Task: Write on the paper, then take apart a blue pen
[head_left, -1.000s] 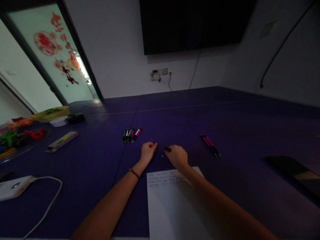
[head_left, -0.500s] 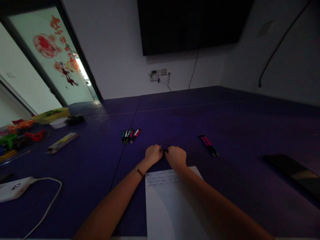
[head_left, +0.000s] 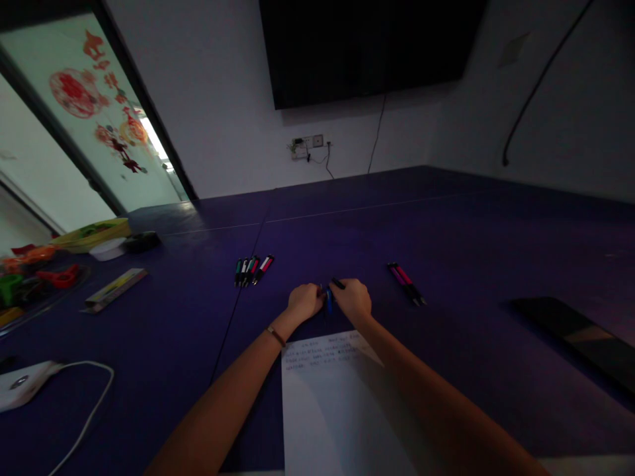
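My left hand (head_left: 306,302) rests on the table with its fingers closed. At its fingertips is a slim blue pen part (head_left: 329,301). My right hand (head_left: 353,301) is closed in a pinch, and a short black pen part (head_left: 338,283) sticks out from its thumb and forefinger. The two hands are a small gap apart; which ends are gripped is partly hidden by the fingers. Below the hands lies a sheet of paper (head_left: 327,410) with lines of handwriting at its top, partly under my right forearm.
Several pens (head_left: 252,271) lie left of the hands, and two pink-and-black pens (head_left: 407,283) to the right. A phone (head_left: 575,337) is at far right. On the left are a long box (head_left: 116,289), a white device (head_left: 27,385) with a cable, and a tape roll (head_left: 143,242).
My hands have moved slightly apart. The blue part now shows between them, and the black part in my right hand now points up and left. The view has shifted a little.
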The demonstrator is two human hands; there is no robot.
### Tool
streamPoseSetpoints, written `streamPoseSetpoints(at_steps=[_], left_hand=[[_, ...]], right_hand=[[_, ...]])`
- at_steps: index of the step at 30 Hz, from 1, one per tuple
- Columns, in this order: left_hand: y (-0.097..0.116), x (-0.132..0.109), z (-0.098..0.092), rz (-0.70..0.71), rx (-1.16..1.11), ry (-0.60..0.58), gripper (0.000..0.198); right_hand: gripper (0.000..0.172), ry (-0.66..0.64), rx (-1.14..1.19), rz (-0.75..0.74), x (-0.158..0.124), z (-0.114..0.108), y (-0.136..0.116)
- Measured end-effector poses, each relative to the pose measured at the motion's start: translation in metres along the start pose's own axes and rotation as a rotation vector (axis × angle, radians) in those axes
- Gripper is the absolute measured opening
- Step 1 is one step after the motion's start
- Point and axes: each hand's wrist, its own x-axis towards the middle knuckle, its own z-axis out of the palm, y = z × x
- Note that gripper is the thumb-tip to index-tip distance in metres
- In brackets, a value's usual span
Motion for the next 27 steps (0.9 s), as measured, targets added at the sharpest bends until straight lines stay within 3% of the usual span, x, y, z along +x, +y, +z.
streamPoseSetpoints(at_steps=[10,15,20,27], left_hand=[[-0.002,-0.001,0.003,0.023,-0.037,0.019,0.023],[-0.005,-0.003,0.002,0.000,-0.084,0.054,0.023],[-0.012,-0.012,0.000,-0.023,-0.150,0.113,0.026],[-0.023,-0.030,0.007,0.019,-0.310,0.175,0.025]], right_hand=[[0.032,-0.026,-0.011,0.035,0.003,-0.001,0.004],[0.028,-0.090,-0.152,0.016,0.006,-0.012,0.005],[0.030,-0.136,-0.264,-0.008,0.007,-0.015,0.007],[0.033,-0.152,-0.231,0.004,0.007,-0.006,0.008]])
